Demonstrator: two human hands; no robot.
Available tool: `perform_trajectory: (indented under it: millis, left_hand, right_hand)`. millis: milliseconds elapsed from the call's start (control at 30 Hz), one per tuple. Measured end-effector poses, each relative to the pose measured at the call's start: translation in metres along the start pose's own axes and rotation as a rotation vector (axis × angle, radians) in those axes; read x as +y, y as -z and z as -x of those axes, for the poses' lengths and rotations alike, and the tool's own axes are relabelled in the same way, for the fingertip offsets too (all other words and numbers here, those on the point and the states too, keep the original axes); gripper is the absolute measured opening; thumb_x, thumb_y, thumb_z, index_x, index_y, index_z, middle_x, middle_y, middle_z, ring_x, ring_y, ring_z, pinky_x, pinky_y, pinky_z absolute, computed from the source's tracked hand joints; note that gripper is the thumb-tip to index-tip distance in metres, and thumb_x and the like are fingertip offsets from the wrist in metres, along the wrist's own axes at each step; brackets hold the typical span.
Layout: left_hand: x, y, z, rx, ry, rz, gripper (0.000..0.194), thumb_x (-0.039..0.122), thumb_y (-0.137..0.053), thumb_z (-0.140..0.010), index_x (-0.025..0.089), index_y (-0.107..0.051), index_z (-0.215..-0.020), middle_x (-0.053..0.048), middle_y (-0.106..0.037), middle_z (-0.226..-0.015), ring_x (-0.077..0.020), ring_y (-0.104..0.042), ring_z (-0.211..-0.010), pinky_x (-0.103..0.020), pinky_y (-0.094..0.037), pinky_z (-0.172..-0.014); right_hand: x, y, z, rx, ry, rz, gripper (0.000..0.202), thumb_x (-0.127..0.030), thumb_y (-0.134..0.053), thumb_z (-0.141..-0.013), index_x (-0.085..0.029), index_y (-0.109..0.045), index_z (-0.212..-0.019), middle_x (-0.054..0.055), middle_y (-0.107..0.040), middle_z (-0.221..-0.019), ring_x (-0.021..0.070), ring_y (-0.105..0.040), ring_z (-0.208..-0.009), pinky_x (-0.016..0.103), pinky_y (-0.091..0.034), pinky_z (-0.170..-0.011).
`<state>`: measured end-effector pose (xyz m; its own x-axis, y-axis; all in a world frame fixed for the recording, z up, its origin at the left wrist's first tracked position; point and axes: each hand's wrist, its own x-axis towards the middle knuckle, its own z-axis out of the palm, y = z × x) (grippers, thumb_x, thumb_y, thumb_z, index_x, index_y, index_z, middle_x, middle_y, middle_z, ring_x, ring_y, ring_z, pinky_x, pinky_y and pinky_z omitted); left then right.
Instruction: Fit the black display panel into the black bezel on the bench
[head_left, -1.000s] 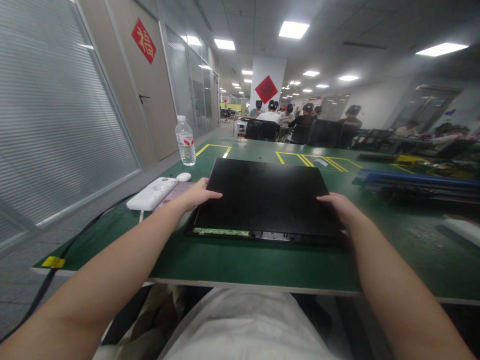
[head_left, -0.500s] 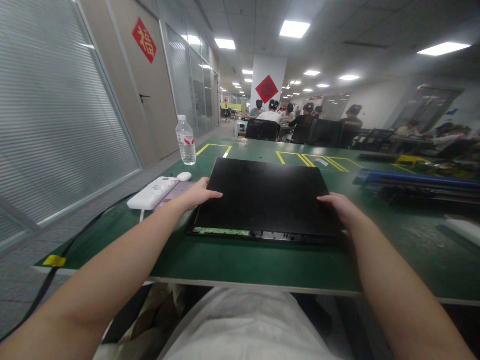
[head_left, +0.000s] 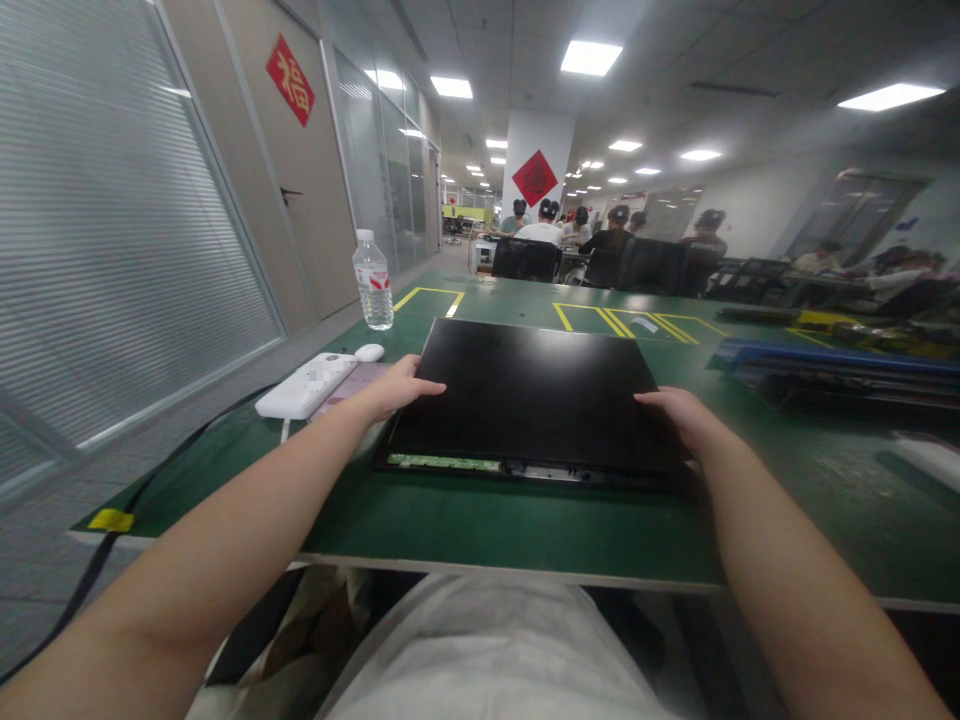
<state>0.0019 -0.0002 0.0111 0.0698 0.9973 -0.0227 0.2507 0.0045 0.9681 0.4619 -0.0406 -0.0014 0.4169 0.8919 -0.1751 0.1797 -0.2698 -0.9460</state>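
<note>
Panel (head_left: pixel 525 400) slightly flatter (bottle (head_left: pixel 373 285) off left)

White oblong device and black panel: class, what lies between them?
The head view shows a mauve sheet, then the left hand, touching the panel.

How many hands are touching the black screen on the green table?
2: the left hand is at the left edge of the black screen, and the right hand is at its right edge. Some fingers are hidden.
</note>
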Motion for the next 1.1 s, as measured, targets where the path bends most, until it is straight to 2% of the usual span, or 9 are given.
perform_trajectory:
  millis: [200, 633, 1100]
  left_hand:
    - [0.000, 0.000, 0.000, 0.004, -0.008, 0.005, 0.065, 0.024, -0.093, -0.051, 0.020, -0.061, -0.107, -0.010, -0.076, -0.112, -0.0358, -0.070, -0.112, -0.046, -0.055, -0.094]
    - [0.001, 0.000, 0.003, -0.009, 0.023, 0.008, 0.065, 0.024, -0.094, -0.050, 0.020, -0.060, -0.105, -0.009, -0.077, -0.105, -0.0341, -0.073, -0.104, -0.045, -0.058, -0.089]
    - [0.007, -0.001, 0.007, 0.043, 0.007, -0.027, 0.062, 0.021, -0.097, -0.046, 0.021, -0.064, -0.099, -0.007, -0.079, -0.098, -0.0357, -0.073, -0.104, -0.042, -0.059, -0.085]
  right_hand:
    - [-0.001, -0.001, 0.002, 0.011, -0.010, -0.001, 0.031, -0.027, -0.081, -0.071, -0.019, -0.071, -0.099, 0.009, -0.075, -0.079, 0.0273, -0.072, -0.076, 0.036, -0.057, -0.065]
    - [-0.013, -0.007, 0.021, -0.018, -0.079, -0.067, 0.013, -0.017, -0.072, -0.075, -0.020, -0.064, -0.085, 0.006, -0.073, -0.073, 0.0247, -0.070, -0.068, 0.036, -0.057, -0.061]
    - [-0.001, 0.001, 0.001, -0.009, -0.031, 0.003, 0.034, -0.025, -0.080, -0.070, -0.019, -0.070, -0.102, 0.011, -0.076, -0.085, 0.0291, -0.073, -0.080, 0.039, -0.059, -0.068]
